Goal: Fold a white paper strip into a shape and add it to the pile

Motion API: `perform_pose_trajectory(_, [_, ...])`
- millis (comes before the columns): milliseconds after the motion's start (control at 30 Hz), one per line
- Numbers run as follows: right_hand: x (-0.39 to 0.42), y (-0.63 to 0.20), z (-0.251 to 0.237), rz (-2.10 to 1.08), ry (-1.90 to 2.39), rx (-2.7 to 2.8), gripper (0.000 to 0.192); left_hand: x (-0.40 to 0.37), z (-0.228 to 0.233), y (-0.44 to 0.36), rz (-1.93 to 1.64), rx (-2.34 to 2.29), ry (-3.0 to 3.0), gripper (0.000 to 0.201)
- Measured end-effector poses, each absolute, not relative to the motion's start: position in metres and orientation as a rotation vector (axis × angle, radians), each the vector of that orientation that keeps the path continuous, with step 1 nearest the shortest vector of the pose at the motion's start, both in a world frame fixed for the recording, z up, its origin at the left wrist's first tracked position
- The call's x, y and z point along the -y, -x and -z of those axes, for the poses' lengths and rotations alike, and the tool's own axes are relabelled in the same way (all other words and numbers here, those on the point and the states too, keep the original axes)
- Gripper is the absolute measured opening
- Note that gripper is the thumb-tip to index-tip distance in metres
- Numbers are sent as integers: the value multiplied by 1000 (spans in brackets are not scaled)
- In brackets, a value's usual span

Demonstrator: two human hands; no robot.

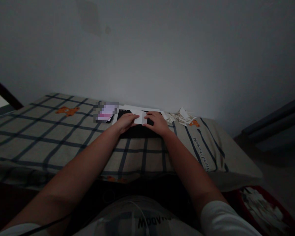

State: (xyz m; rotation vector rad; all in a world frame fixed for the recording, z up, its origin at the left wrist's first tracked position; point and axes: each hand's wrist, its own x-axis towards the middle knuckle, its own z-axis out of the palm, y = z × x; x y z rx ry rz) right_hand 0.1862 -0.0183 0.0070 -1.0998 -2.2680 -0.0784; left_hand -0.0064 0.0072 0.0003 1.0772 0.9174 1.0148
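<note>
A small creased sheet of white paper [139, 117] lies between my hands, above a flat black board [137, 131]. My left hand [126, 122] grips the paper's left edge, thumb on top and the other fingers partly hidden beneath. On the opposite edge, my right hand [157, 122] has its curled fingers and thumb closed on the paper. A vertical fold line shows near the sheet's middle. Behind the board, more white sheets [142, 107] lie against the wall.
A lit phone [105, 113], partly blurred, rests left of the board. Folded white paper pieces [185, 116] are heaped to the right. The checked cloth [83, 137] covers the surface along the wall. At lower right stands a red container [280, 200] with pale scraps.
</note>
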Motion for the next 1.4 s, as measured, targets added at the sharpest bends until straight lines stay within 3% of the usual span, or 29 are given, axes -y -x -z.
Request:
perform_pose_trajectory(300, [10,-189,1,48,908,2315,28,-8,-1,7,-1083,-1015,-1036,14])
perform_pose_trajectory(467, [8,-186,4,90,958,2248,23,-6,-3,6,-1070,-921,-997,5])
perform_pose_trajectory(567, [9,-187,2,80,997,2183,21,-5,-6,6,-1060,-872,-953,14])
perform_pose_trajectory(800, [12,-190,-2,-14,946,2179,20,-6,-13,15,-958,-777,-808,29])
perform_pose_trajectory(1133, [10,-198,-1,-33,913,2181,19,-9,-12,21,-807,-740,-939,22])
perform_pose_trajectory(1400, [9,-198,-1,21,857,2280,25,-9,0,16,-847,-809,-1201,31])
